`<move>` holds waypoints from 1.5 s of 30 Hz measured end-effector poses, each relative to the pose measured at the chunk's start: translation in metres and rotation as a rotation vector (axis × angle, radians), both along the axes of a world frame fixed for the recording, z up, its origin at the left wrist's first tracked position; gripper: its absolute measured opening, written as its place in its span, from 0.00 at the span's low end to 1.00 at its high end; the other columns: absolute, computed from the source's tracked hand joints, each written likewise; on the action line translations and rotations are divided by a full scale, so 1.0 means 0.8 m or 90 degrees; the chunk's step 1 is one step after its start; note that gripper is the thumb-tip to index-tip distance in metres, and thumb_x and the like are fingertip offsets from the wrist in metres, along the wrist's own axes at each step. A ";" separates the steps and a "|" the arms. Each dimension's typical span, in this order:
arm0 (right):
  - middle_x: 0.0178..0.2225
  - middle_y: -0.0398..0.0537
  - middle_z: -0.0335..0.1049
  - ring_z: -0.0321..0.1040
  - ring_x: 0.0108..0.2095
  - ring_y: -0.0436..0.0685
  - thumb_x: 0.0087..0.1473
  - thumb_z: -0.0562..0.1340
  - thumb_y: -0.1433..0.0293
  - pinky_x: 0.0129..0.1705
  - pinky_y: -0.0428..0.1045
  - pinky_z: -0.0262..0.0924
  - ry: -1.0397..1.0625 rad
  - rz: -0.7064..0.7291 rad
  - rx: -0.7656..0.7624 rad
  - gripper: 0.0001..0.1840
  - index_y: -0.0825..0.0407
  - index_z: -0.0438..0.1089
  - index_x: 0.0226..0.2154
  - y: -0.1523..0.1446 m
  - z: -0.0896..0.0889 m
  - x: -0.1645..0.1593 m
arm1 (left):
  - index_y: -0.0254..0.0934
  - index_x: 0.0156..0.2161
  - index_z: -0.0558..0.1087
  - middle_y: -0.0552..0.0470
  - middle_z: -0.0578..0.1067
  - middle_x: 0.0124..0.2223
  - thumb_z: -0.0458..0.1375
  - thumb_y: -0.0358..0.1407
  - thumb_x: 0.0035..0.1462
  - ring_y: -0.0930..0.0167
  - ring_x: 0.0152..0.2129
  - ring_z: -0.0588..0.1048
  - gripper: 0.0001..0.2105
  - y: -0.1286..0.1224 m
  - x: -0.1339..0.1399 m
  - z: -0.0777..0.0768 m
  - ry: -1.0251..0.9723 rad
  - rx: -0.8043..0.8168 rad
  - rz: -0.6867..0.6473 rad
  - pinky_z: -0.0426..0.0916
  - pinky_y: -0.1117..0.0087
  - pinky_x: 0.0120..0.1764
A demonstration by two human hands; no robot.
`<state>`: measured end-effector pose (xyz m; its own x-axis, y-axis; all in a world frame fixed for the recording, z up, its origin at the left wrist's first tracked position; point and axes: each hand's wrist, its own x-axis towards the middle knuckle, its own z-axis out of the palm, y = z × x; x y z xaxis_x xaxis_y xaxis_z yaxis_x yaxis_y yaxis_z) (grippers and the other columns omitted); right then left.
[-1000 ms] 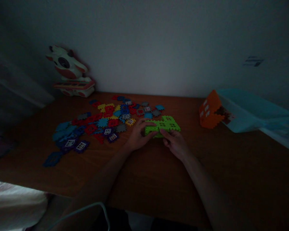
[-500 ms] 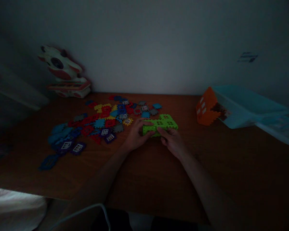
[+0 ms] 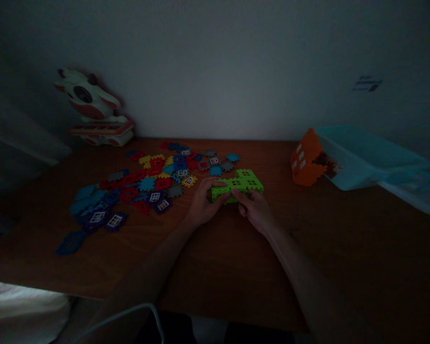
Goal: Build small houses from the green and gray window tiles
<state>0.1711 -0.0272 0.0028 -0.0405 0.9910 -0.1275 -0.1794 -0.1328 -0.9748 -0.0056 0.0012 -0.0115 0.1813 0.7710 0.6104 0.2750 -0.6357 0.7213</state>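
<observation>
The table (image 3: 218, 267) and pile of pieces (image 3: 146, 184) sit slightly further left in view than a second ago. Beside the pile, the green block (image 3: 249, 177) stays held: left hand (image 3: 201, 204) clasping its left end, right hand (image 3: 258, 211) gripping its near side.

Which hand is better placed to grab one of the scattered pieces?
Probably your left hand: it is nearer the scattered pieces, while your right hand is farther off. Both are on the green assembly, so the right would need to hold it alone.
</observation>
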 end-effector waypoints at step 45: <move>0.17 0.37 0.69 0.60 0.15 0.47 0.48 0.72 0.56 0.16 0.44 0.50 -0.045 -0.010 0.037 0.20 0.48 0.63 0.32 0.000 0.010 0.014 | 0.43 0.59 0.62 0.42 0.72 0.56 0.70 0.37 0.51 0.61 0.51 0.76 0.33 -0.004 0.001 0.012 -0.153 -0.176 -0.179 0.76 0.57 0.50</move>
<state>0.1822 -0.0274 0.0106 -0.0172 0.9972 -0.0722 -0.1116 -0.0737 -0.9910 -0.0048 -0.0021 -0.0016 0.2850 0.8520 0.4392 -0.0768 -0.4365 0.8964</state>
